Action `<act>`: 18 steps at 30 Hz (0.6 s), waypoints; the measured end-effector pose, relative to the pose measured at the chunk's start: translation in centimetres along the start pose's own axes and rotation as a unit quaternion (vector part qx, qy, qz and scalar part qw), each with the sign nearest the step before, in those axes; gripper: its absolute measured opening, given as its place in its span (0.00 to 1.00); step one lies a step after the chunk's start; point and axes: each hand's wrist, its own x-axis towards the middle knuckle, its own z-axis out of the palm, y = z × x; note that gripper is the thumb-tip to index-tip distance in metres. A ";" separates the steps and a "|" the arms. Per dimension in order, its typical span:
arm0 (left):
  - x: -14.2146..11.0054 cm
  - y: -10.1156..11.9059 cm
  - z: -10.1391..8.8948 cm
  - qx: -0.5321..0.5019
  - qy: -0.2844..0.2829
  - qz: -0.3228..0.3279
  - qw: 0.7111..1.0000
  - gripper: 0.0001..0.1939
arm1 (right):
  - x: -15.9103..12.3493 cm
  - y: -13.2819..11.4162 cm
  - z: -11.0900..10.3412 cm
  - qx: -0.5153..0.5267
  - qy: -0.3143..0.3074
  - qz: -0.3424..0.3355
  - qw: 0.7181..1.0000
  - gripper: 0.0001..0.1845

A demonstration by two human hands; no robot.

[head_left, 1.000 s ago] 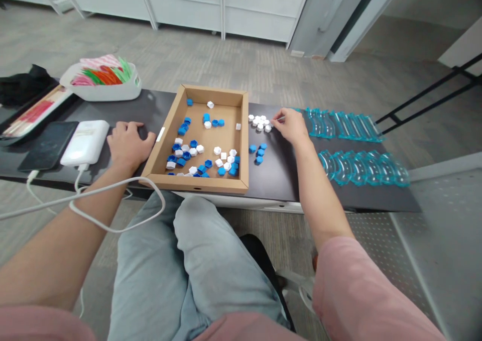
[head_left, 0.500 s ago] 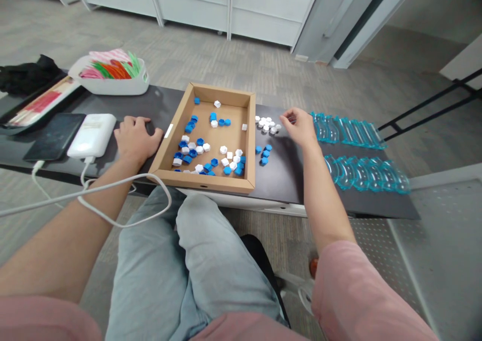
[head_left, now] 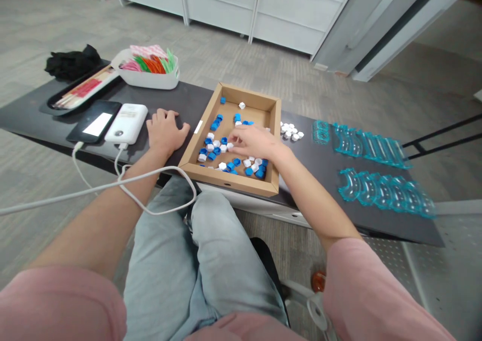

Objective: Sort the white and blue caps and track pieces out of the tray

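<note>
My right hand (head_left: 251, 139) reaches into a shallow cardboard box (head_left: 279, 155), its bent fingertips on a white hexagonal piece (head_left: 230, 146). Around it lie several loose white pieces and blue hexagonal pieces (head_left: 230, 166). My left hand (head_left: 165, 131) lies palm down on the dark table left of the box, fingers stretched out and holding nothing. Just right of the box sits a cluster of white hexagonal pieces (head_left: 290, 131). My right forearm covers the tabletop in front of that cluster.
Clear teal plastic pieces stand in a back row (head_left: 371, 145) and a front row (head_left: 386, 193) on the right; a small teal item (head_left: 321, 131) lies nearby. Left are a white power bank (head_left: 127, 123), a phone (head_left: 88, 130), a black tray (head_left: 56, 111) and a white basket (head_left: 150, 81). A white cable (head_left: 94, 185) crosses my left forearm.
My right hand has moved left from beside the white cluster into the box. My left hand stays on the table. The view has shifted, and my right forearm now hides the blue pieces outside the box.
</note>
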 end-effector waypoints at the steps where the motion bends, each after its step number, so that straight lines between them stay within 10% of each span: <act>1: 0.0 0.0 0.0 -0.001 -0.001 -0.001 1.000 0.36 | 0.6 -0.6 0.3 -0.024 -0.018 0.004 1.000 0.06; 9: 0.0 0.0 0.0 -0.019 0.002 0.003 1.000 0.38 | -2.7 3.8 -1.9 0.096 0.101 0.024 0.990 0.06; 18: 0.1 -0.2 -0.6 -0.010 -0.025 0.006 1.000 0.42 | -12.0 15.8 -4.0 0.059 0.401 0.269 0.874 0.10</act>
